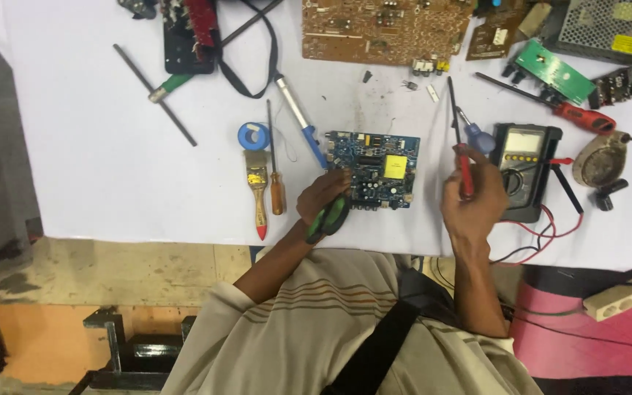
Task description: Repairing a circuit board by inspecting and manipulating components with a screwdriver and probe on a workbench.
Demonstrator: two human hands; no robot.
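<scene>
— Green-and-black handle (pixel 328 218), that's what my left hand (pixel 322 196) has: the grip is closed right around it, fingers curled over the top, knuckles resting at the near left corner of the blue circuit board (pixel 374 170).

— What's the working end doing?

— Can't tell; my fingers hide it. That's the first risk, I think. If that tip is metal and it slides across the board's pins, it could bridge two of them.

— And the other hand?

— My right hand (pixel 469 201) has its grip pinched shut on the red probe (pixel 464 168), tip pointing up and away from me, off the board's right edge. It hovers between the board and the multimeter (pixel 524 172).

— So where's the trouble there?

— The red leads (pixel 550 228) loop off the worktop (pixel 96 161) edge by my wrist. A snag could jerk the probe mid-touch. The black probe (pixel 566 187) lies loose against the meter, so a tug might drag it too.

— Anything further out?

— A blue-handled soldering iron (pixel 303 121) lies just beside the board's far left corner, tip toward it. If it's hot, a nudge from my left hand could push it onto the board. A brush (pixel 257 192) and a small orange-handled screwdriver (pixel 276 184) sit near my left wrist, easy to knock.
</scene>
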